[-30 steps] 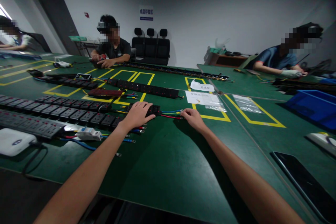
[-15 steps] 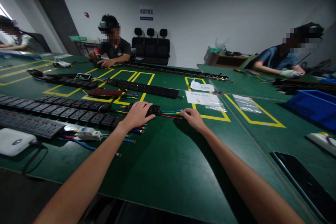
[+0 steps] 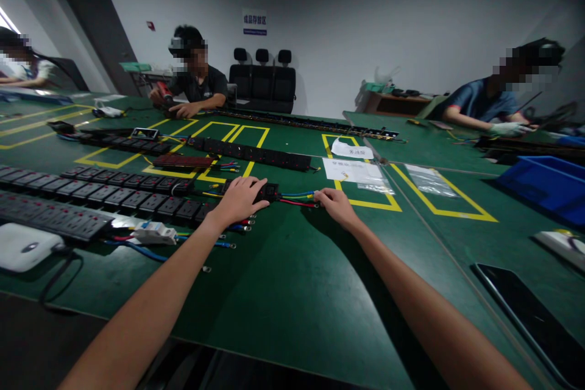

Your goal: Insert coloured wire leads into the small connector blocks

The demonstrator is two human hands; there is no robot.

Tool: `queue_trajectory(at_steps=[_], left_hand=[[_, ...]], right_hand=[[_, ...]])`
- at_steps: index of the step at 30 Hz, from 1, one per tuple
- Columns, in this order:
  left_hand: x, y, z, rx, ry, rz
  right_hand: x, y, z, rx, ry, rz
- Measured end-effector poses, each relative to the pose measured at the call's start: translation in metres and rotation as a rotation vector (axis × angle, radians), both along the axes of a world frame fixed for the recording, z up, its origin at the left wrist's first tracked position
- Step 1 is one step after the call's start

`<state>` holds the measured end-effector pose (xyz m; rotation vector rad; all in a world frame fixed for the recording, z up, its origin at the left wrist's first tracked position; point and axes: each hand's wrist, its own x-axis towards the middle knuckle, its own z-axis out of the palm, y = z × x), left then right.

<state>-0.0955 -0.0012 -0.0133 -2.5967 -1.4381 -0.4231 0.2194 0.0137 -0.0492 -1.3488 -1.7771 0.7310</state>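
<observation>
My left hand (image 3: 241, 200) lies over a short black socket module (image 3: 270, 192), its fingers on the far side and its thumb on the near side. Blue, yellow-green and red wires come out of the module's right end. My right hand (image 3: 334, 204) pinches the tip of the blue wire (image 3: 297, 195), and its fingers hide that end. Just below, the red wire (image 3: 299, 202) ends in a metal lug close to my fingers. To the left of my left hand, several long black socket strips (image 3: 137, 198) lie side by side with lugged wires.
A white box (image 3: 27, 247) with a black cable lies at the left edge. Paper sheets (image 3: 350, 169) sit beyond my right hand. At right are a blue bin (image 3: 548, 189) and a phone (image 3: 525, 311). One co-worker (image 3: 198, 85) across the table holds a red power tool (image 3: 165, 92).
My hands stay nearly where they were, on the module and the wire end. Across the table, the co-worker's red tool has tilted and shifted slightly left. The right-hand co-worker's gloved hand has moved a little.
</observation>
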Motion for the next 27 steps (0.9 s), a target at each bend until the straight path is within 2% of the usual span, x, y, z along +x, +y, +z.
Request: queue_trajectory(at_steps=[9,14,21,27], left_hand=[[0.003,-0.004,0.004,0.057,0.002,-0.012],[0.005,-0.007,0.008,0.141,-0.025,-0.049],[0.009,-0.009,0.009,0.251,-0.033,-0.071],[0.012,-0.011,0.010,0.320,-0.092,-0.119]], right_hand=[[0.002,0.003,-0.002,-0.034,0.103,0.005],[0.001,0.001,0.000,-0.093,0.295,-0.038],[0.008,0.003,0.005,-0.280,0.661,-0.033],[0.016,0.007,0.008,-0.341,0.727,0.010]])
